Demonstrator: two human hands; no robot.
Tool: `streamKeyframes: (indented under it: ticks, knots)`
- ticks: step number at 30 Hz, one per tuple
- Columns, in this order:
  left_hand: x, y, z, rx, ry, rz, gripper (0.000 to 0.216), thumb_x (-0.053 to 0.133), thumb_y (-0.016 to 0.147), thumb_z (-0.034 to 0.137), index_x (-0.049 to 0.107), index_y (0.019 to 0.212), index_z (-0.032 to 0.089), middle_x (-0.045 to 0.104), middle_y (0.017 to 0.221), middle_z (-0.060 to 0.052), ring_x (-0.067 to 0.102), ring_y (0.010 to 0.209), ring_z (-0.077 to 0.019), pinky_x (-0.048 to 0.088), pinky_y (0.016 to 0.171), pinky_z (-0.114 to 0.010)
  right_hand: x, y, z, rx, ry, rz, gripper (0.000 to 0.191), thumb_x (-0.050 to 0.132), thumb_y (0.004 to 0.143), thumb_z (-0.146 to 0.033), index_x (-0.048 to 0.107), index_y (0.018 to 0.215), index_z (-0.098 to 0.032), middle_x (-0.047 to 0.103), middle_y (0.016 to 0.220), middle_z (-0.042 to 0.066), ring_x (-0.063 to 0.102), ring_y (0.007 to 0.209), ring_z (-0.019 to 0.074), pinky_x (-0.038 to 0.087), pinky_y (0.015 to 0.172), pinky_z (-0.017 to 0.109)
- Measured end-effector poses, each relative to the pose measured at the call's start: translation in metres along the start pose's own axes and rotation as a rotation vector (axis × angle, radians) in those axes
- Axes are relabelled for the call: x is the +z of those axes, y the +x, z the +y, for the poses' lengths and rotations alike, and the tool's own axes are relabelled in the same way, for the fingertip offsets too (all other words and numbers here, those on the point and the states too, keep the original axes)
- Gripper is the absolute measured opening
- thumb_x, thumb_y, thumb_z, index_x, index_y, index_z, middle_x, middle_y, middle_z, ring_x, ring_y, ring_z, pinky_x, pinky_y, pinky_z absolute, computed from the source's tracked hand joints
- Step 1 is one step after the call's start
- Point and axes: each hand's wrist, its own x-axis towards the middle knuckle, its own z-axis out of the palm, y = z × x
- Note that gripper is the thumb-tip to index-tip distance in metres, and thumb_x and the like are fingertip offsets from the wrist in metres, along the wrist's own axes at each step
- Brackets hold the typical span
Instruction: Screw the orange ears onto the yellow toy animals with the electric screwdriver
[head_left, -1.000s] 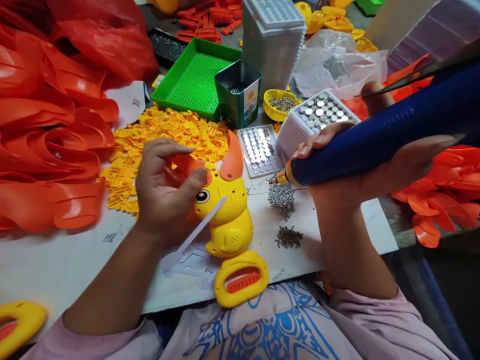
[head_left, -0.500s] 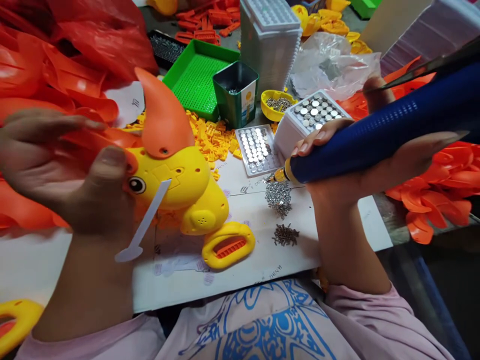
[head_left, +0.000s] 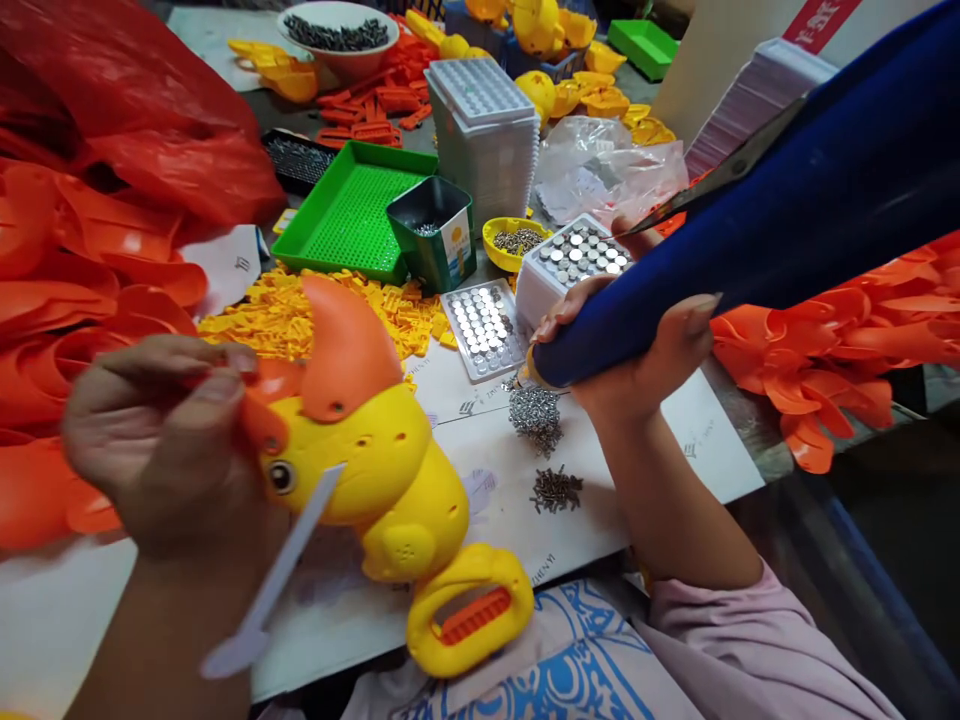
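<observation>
Two hands are gripping: left (head_left: 169,450) pinching a toy (head_left: 409,485), right (head_left: 637,370) clasping a screwdriver (head_left: 675,270), its low tip (head_left: 524,377) risking scattered screws (head_left: 534,418) beside the toy.

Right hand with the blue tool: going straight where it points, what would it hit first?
The blue tool would probably meet the silver screws, or the white sheet under them; depth is unclear.
</observation>
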Motion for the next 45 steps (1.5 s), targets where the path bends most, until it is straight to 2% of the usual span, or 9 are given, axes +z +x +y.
streamKeyframes:
  ticks: [2, 6, 9, 16, 23, 28, 35, 41, 45]
  knots:
    - [0.005, -0.009, 0.000, -0.016, -0.074, -0.038, 0.025, 0.070, 0.055, 0.017, 0.047, 0.062, 0.019, 0.049, 0.070, 0.002, 0.050, 0.068, -0.0119, 0.041, 0.069, -0.030, 0.000, -0.001, 0.003, -0.014, -0.002, -0.049, 0.048, 0.064, 0.067, -0.069, 0.058, 0.066, -0.022, 0.061, 0.058, -0.002, 0.059, 0.046, 0.0148, 0.050, 0.041, 0.028]
    - [0.002, -0.019, -0.011, -0.133, -0.084, -0.273, 0.022, 0.072, 0.060, 0.011, 0.053, 0.068, 0.018, 0.051, 0.075, 0.001, 0.049, 0.074, -0.0121, 0.043, 0.066, -0.026, 0.003, -0.006, 0.011, 0.010, 0.029, -0.131, 0.037, 0.069, 0.069, -0.056, 0.057, 0.068, -0.021, 0.062, 0.056, -0.002, 0.059, 0.044, 0.0152, 0.049, 0.042, 0.029]
    - [0.001, -0.021, -0.017, -0.172, -0.039, -0.382, 0.019, 0.072, 0.062, 0.014, 0.055, 0.070, 0.019, 0.051, 0.076, 0.002, 0.049, 0.073, -0.0119, 0.044, 0.064, -0.023, 0.003, -0.009, 0.020, -0.017, 0.014, -0.098, 0.033, 0.073, 0.067, -0.051, 0.059, 0.070, -0.021, 0.060, 0.055, -0.002, 0.058, 0.044, 0.0148, 0.049, 0.042, 0.029]
    - [0.009, -0.029, -0.005, -0.442, 0.063, -0.462, 0.021, 0.069, 0.072, 0.026, 0.058, 0.090, 0.022, 0.058, 0.080, 0.000, 0.053, 0.066, -0.0113, 0.046, 0.055, -0.021, -0.001, -0.011, 0.034, -0.105, -0.104, 0.038, 0.034, 0.074, 0.067, -0.052, 0.057, 0.065, -0.022, 0.060, 0.057, -0.001, 0.059, 0.049, 0.0146, 0.052, 0.049, 0.031]
    - [0.010, -0.034, -0.005, -0.287, 0.123, -0.471, 0.016, 0.065, 0.079, 0.027, 0.059, 0.094, 0.023, 0.058, 0.092, -0.002, 0.056, 0.082, -0.0135, 0.048, 0.070, -0.025, -0.002, -0.011, 0.034, -0.078, -0.159, 0.042, 0.036, 0.071, 0.067, -0.055, 0.059, 0.065, -0.021, 0.061, 0.058, 0.000, 0.059, 0.049, 0.0149, 0.052, 0.046, 0.030]
    - [0.007, -0.034, -0.013, 0.141, 0.238, -0.482, 0.015, 0.065, 0.078, 0.015, 0.064, 0.092, 0.022, 0.063, 0.109, -0.005, 0.057, 0.114, -0.0217, 0.043, 0.104, -0.042, -0.002, -0.010, 0.029, -0.077, -0.075, 0.055, 0.039, 0.068, 0.068, -0.060, 0.057, 0.067, -0.022, 0.061, 0.061, -0.001, 0.059, 0.048, 0.0146, 0.052, 0.045, 0.029]
    - [0.006, -0.035, -0.013, 0.486, 0.273, -0.735, 0.029, 0.063, 0.077, 0.006, 0.064, 0.101, 0.022, 0.070, 0.101, -0.005, 0.060, 0.113, -0.0247, 0.047, 0.103, -0.046, 0.008, -0.011, -0.003, -0.147, 0.081, -0.050, 0.037, 0.061, 0.073, -0.062, 0.062, 0.082, -0.025, 0.063, 0.061, -0.001, 0.060, 0.047, 0.0172, 0.053, 0.044, 0.031]
    - [0.005, -0.032, -0.010, 0.481, 0.310, -0.751, 0.023, 0.063, 0.080, 0.010, 0.068, 0.095, 0.026, 0.068, 0.096, -0.005, 0.059, 0.103, -0.0239, 0.048, 0.096, -0.046, 0.015, -0.012, -0.039, 0.090, 0.101, -0.058, 0.049, 0.077, 0.060, -0.062, 0.065, 0.094, -0.028, 0.064, 0.058, -0.002, 0.061, 0.048, 0.0206, 0.055, 0.049, 0.036]
    - [0.004, -0.033, -0.008, 0.445, 0.301, -0.791, 0.022, 0.065, 0.081, 0.013, 0.070, 0.095, 0.028, 0.067, 0.099, -0.004, 0.058, 0.109, -0.0243, 0.045, 0.100, -0.048, 0.016, -0.016, -0.047, 0.154, 0.171, -0.095, 0.049, 0.075, 0.062, -0.065, 0.064, 0.094, -0.029, 0.066, 0.060, -0.001, 0.063, 0.052, 0.0215, 0.055, 0.050, 0.037]
